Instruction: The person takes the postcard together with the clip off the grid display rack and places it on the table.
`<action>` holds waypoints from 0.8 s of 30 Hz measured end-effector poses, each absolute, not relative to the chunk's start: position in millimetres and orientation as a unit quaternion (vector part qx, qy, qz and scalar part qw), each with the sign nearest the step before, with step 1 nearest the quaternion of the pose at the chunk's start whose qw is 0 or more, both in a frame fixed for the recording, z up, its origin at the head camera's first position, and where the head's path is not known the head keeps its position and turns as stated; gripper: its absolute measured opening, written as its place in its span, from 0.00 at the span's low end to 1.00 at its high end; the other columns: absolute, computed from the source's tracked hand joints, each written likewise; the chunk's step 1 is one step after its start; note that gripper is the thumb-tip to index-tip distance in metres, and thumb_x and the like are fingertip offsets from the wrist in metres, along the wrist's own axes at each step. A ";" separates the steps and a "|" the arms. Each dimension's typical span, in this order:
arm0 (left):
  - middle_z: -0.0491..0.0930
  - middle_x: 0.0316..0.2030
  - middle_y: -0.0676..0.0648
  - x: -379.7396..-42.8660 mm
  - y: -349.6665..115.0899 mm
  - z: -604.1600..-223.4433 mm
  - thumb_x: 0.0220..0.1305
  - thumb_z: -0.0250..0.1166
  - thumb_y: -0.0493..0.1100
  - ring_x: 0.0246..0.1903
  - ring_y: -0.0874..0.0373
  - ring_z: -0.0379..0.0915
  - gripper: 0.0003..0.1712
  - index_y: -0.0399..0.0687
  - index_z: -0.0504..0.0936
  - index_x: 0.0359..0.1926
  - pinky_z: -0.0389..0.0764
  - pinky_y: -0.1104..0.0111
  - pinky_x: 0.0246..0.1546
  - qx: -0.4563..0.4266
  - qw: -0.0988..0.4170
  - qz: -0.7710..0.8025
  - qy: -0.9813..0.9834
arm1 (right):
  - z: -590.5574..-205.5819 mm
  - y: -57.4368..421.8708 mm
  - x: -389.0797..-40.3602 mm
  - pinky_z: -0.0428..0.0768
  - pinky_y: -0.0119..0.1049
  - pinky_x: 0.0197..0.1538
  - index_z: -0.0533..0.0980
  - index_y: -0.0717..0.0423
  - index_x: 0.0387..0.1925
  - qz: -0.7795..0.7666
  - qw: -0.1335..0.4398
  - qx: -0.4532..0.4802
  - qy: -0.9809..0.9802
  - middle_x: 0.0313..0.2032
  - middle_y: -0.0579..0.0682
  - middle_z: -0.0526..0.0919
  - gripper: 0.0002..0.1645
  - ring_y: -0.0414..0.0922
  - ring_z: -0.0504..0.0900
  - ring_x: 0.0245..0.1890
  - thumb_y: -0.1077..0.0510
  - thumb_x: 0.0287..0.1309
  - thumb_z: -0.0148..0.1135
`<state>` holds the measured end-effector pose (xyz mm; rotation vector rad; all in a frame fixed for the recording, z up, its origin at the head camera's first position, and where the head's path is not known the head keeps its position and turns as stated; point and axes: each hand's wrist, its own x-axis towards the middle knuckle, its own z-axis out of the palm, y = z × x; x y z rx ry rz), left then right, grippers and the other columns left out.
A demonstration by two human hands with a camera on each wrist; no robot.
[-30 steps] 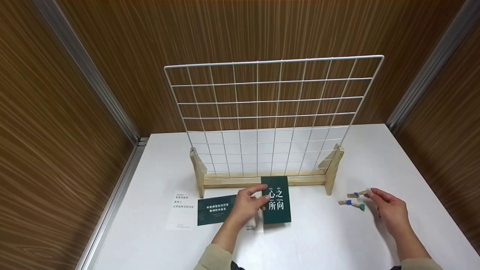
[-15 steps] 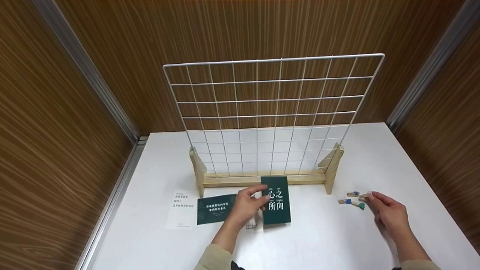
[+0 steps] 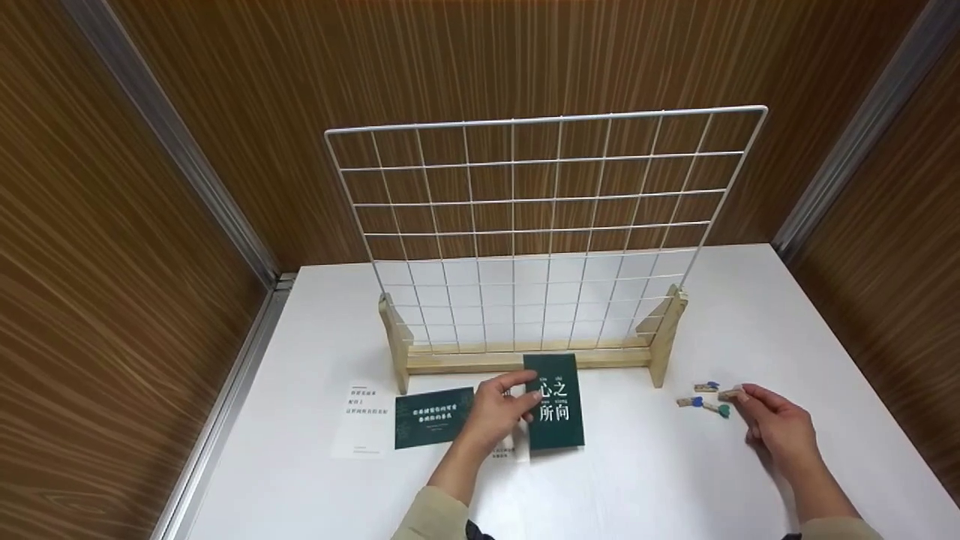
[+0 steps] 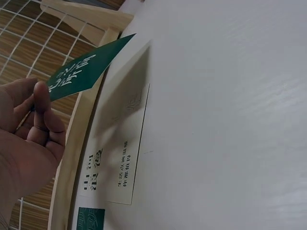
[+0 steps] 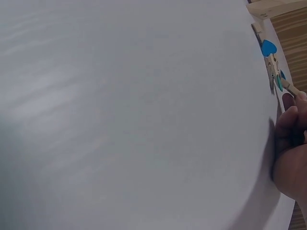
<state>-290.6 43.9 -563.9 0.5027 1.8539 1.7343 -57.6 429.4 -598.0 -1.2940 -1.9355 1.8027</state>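
Note:
A dark green card (image 3: 556,405) with white characters is pinched at its left edge by my left hand (image 3: 491,409). The left wrist view shows this green card (image 4: 79,72) tilted above the table, its shadow falling on a white printed card (image 4: 125,167). My right hand (image 3: 780,426) pinches the end of a small wooden clothespin (image 3: 729,394) at the right. Close by lie a clothespin with a blue heart (image 3: 689,403), one with a green heart (image 3: 716,409) and another with a blue heart (image 3: 706,388). In the right wrist view, the right hand (image 5: 291,139) is partly cut off.
A white wire grid (image 3: 532,202) stands upright in a wooden base (image 3: 465,365) behind the hands. Left of the left hand lie a green card (image 3: 431,420) and a white card (image 3: 364,431). Wood-grain panels (image 3: 120,300) enclose the white table (image 3: 637,480).
My right hand has shifted slightly toward me with its clothespin, away from the far blue-heart clothespin. The left hand and green card have stayed almost still.

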 end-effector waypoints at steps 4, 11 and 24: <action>0.80 0.63 0.40 -289.1 46.3 -565.4 0.67 0.72 0.33 0.20 0.63 0.78 0.21 0.39 0.86 0.60 0.75 0.71 0.24 0.184 0.278 0.650 0.683 | -598.3 428.8 -57.8 0.83 0.33 0.34 0.83 0.41 0.57 0.610 0.105 -0.435 -0.654 0.37 0.24 0.83 0.15 0.40 0.77 0.29 0.46 0.74 0.67; 0.79 0.64 0.38 -286.9 50.2 -568.0 0.67 0.72 0.33 0.20 0.64 0.77 0.22 0.38 0.85 0.61 0.78 0.70 0.26 0.175 0.288 0.650 0.682 | -600.4 427.1 -59.3 0.84 0.33 0.35 0.78 0.51 0.66 0.599 0.105 -0.444 -0.659 0.36 0.23 0.81 0.26 0.39 0.77 0.29 0.46 0.74 0.66; 0.81 0.62 0.42 -288.1 59.6 -573.7 0.68 0.72 0.34 0.19 0.64 0.76 0.23 0.38 0.84 0.63 0.84 0.67 0.29 0.175 0.318 0.622 0.694 | -604.2 424.7 -59.7 0.85 0.32 0.35 0.73 0.63 0.71 0.579 0.121 -0.431 -0.682 0.37 0.23 0.82 0.33 0.38 0.77 0.28 0.48 0.76 0.65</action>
